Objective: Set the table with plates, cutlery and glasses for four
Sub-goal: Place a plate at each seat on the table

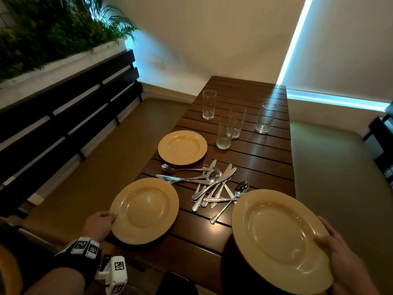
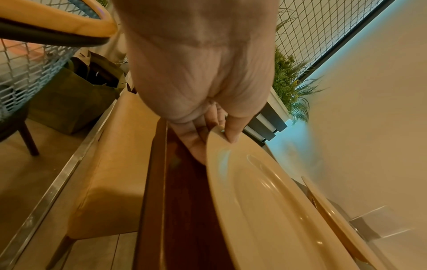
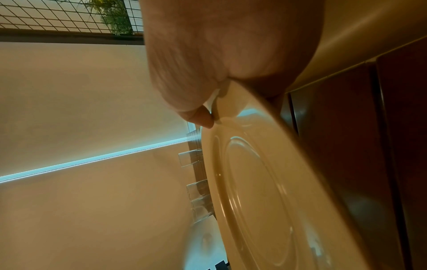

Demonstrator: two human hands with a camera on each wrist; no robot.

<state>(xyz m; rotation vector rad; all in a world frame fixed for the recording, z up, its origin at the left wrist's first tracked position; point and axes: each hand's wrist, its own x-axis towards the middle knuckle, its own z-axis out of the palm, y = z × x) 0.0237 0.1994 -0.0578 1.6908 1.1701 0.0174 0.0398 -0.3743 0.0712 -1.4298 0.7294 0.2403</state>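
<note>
From the head view, a plate (image 1: 144, 211) at lower left is gripped by the left hand (image 1: 98, 227), another plate (image 1: 278, 239) at lower right by the right hand (image 1: 340, 258). Cutlery (image 1: 210, 184) is heaped between them; a third plate (image 1: 182, 147) and four glasses (image 1: 230, 124) are seen above. In the left wrist view, the rim is pinched by the thumb (image 2: 233, 129). In the right wrist view, the thumb (image 3: 201, 117) is pressed on the rim.

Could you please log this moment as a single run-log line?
left hand: holds near-left plate | right hand: holds near-right plate | cutlery pile: unsorted
</note>
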